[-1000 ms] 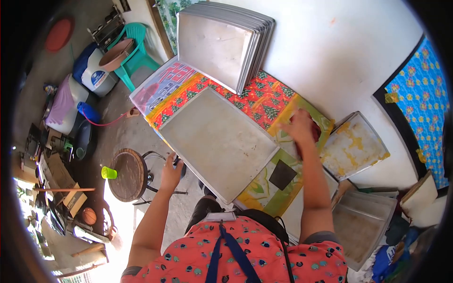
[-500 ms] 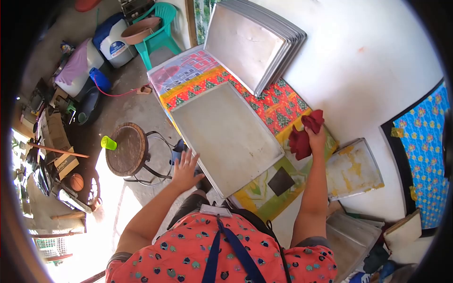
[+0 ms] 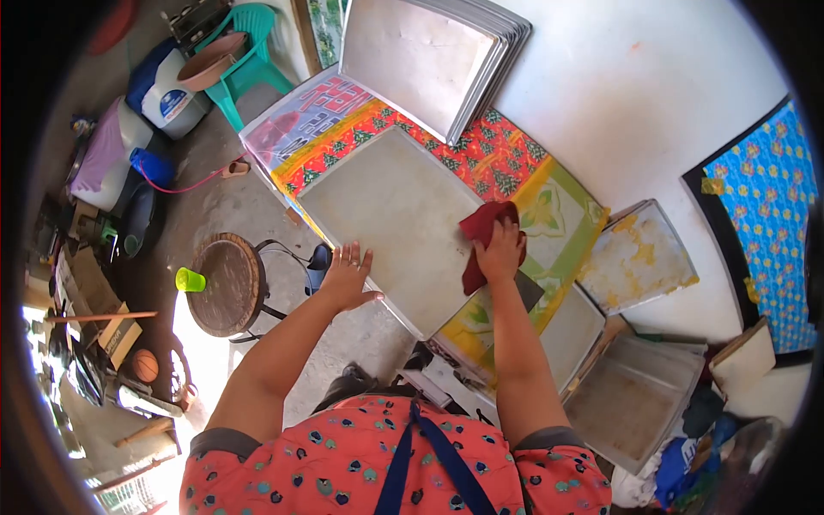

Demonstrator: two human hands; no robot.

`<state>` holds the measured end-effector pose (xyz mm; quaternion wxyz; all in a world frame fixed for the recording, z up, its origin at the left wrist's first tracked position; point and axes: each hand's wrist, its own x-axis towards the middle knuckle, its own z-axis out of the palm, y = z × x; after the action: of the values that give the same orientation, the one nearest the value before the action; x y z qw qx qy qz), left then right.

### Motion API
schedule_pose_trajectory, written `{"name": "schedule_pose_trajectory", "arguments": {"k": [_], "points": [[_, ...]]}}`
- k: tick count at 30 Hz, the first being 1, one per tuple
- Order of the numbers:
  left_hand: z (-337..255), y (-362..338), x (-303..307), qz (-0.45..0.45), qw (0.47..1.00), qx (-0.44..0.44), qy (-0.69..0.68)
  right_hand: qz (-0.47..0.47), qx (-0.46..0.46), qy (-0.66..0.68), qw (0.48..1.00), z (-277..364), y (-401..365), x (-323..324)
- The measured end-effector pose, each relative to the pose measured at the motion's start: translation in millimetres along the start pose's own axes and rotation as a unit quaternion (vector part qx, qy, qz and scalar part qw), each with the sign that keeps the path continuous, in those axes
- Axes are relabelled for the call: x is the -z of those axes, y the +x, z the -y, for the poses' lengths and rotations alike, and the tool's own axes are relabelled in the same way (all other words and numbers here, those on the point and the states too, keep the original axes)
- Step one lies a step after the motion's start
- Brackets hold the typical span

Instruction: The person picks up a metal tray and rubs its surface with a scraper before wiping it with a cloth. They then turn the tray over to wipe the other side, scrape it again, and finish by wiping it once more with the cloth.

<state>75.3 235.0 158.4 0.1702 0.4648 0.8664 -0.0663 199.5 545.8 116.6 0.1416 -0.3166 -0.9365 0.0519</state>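
A flat metal tray point(image 3: 386, 215) lies on the table, its surface dull with a few dark specks. My right hand point(image 3: 499, 253) presses a dark red cloth point(image 3: 482, 225) onto the tray's right end, fingers bent over the fabric. At the tray's near left edge rests my left hand point(image 3: 348, 276), open, with its fingers spread and nothing held. A dark square piece point(image 3: 530, 293) lies on the table beside the tray, partly hidden by my right forearm.
A stack of metal trays point(image 3: 421, 64) leans on the wall at the table's back. To the left stands a round stool point(image 3: 225, 287) with a green cup point(image 3: 190, 280). A yellow-stained tray point(image 3: 639, 257) and a deep metal pan point(image 3: 633, 396) sit at the right.
My right hand has brought the cloth from beyond the tray's right side down onto the tray. My left hand stays by the tray's edge. The camera view has shifted a little.
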Motion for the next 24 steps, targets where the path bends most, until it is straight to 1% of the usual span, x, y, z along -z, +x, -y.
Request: {"name": "schedule_pose_trajectory", "arguments": {"k": [2,4,6,8,9,10,11,14,15,18,19,21,22,23,24], "points": [[1.5,1.2,-3.2,-0.015,1.000,-0.005,0.012,0.008,0.058,0.009,0.998,21.5,-25.1,-1.9],[2.9,1.7,-5.9,-0.031,0.999,-0.008,0.017,0.044,0.101,0.038,0.993,57.9,-63.1,3.6],[4.4,1.0,-7.3,-0.044,0.999,-0.011,0.018,0.074,0.142,0.092,0.983,99.1,-111.4,16.2],[7.3,5.0,-14.3,-0.046,0.998,-0.014,0.041,0.097,0.197,0.203,0.954,127.5,-158.1,28.3],[8.3,6.6,-15.2,-0.048,0.997,-0.015,0.053,0.203,0.119,0.307,0.922,137.7,-174.8,48.4],[7.7,6.3,-9.8,-0.037,0.998,-0.014,0.053,0.300,0.038,0.404,0.863,146.5,-188.7,64.6],[5.6,4.8,-2.1,-0.027,0.998,-0.011,0.052,0.260,-0.019,0.509,0.820,152.8,-204.4,67.5],[4.8,-2.2,8.8,-0.006,1.000,-0.010,0.027,0.224,-0.038,0.456,0.861,142.3,-210.2,77.7],[6.0,-6.0,10.1,-0.002,1.000,-0.010,0.017,0.226,-0.060,0.397,0.888,133.8,-211.0,61.5],[15.4,-25.6,-4.9,-0.107,0.987,-0.011,-0.121,0.175,-0.052,0.432,0.883,139.3,-209.5,79.6],[17.0,-37.6,-8.9,-0.142,0.981,0.015,-0.129,0.174,-0.060,0.413,0.892,140.7,-209.6,82.0],[25.8,-63.7,-22.5,-0.150,0.943,0.004,-0.298,0.176,-0.080,0.376,0.906,141.5,-213.1,86.8],[31.6,-76.8,-28.7,-0.155,0.912,-0.003,-0.380,0.171,-0.091,0.416,0.888,139.3,-209.4,87.3],[48.0,-75.4,-63.1,-0.136,0.883,0.002,-0.450,0.166,-0.100,0.455,0.869,135.8,-204.3,85.9],[71.0,-64.3,-125.5,-0.085,0.864,0.006,-0.495,0.164,-0.110,0.494,0.847,133.1,-200.7,86.6]]}}
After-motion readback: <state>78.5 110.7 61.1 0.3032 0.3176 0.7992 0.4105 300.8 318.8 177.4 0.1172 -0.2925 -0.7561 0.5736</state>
